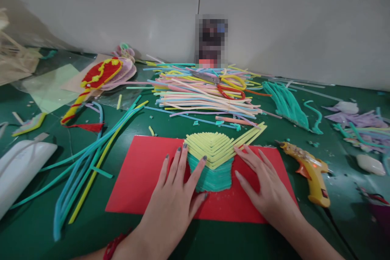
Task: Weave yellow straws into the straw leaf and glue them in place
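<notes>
A red sheet of card [128, 178] lies flat on the green table. Stuck on its middle is a teal patch of pipe cleaners [215, 179], and above that, yellow strips [211, 146] are laid in a V pattern. Some yellow strips [254, 134] stick out past the pattern to the upper right. My left hand [175, 195] rests on the card with fingers spread, its tips at the left side and lower middle of the pattern. My right hand [263, 174] lies open at the right, fingertips touching the strips that stick out.
A yellow glue gun [315, 174] lies at the right, its cord trailing forward. Scissors [231, 85] rest on a pile of coloured pipe cleaners [207, 103]. Teal pipe cleaners [283, 105] lie behind right. A red-yellow craft piece [102, 74] and blue strips [81, 162] are left.
</notes>
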{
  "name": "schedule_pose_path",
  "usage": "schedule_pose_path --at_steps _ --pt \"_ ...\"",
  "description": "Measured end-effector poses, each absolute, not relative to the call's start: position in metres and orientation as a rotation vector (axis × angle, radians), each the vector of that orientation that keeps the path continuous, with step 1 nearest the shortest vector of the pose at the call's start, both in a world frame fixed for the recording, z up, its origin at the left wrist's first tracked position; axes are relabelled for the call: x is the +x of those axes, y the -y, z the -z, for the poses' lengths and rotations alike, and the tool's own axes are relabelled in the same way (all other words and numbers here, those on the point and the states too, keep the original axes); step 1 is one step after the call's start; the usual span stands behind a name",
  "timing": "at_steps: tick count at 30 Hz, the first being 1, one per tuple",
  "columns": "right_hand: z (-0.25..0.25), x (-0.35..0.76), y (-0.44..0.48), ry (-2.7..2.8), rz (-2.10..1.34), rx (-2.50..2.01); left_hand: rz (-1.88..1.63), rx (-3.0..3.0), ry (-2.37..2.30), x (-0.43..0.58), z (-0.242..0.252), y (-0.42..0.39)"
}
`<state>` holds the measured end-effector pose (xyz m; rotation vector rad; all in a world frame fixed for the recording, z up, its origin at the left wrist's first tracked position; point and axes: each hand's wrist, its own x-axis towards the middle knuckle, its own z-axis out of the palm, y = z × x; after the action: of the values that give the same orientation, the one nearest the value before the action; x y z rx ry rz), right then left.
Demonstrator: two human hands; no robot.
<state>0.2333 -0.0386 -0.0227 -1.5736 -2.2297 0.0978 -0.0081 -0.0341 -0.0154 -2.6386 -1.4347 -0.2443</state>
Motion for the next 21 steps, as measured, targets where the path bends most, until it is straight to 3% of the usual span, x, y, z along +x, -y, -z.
schedule_pose_path --at_steps 10,21 --pt "0.023 0.238 0.037 2.177 -0.097 -1.507 0.562 -2.838 1.1 -0.005 -0.006 0.028" --pt "0.016 0.232 0.037 2.204 -0.095 -1.32 0.545 -2.932 1.009 -0.007 0.005 0.027"
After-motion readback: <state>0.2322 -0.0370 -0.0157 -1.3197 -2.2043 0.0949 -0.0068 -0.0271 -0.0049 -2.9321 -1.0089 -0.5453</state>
